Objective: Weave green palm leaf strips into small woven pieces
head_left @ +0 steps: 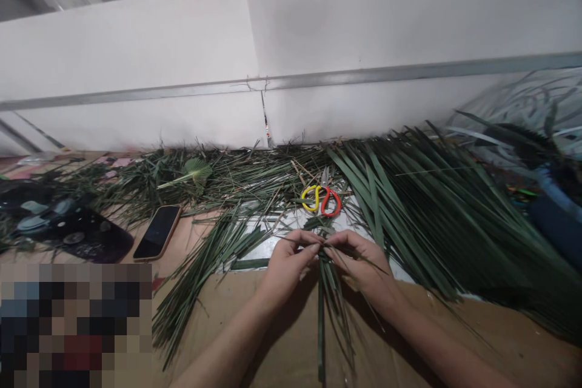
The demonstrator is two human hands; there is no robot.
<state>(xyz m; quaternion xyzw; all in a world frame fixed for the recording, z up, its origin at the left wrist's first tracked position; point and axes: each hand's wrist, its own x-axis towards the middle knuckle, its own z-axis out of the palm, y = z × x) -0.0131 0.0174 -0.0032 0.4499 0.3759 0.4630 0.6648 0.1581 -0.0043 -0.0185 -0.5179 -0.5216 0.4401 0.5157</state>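
My left hand and right hand in remote view — fingertips close together, both pinching a bunch of leaf strips at near centre, scissors farther off, long leaves right, phone left

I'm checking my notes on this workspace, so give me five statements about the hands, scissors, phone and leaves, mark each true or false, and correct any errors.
1. The left hand and right hand pinch thin leaf strips. True.
2. Both handles of the scissors are blue. False: the scissors have one yellow handle and one red.
3. The phone lies left of the scissors. True.
4. The right hand grips the scissors. False: they lie beyond both hands.
5. A pile of long leaves spreads on the right. True.
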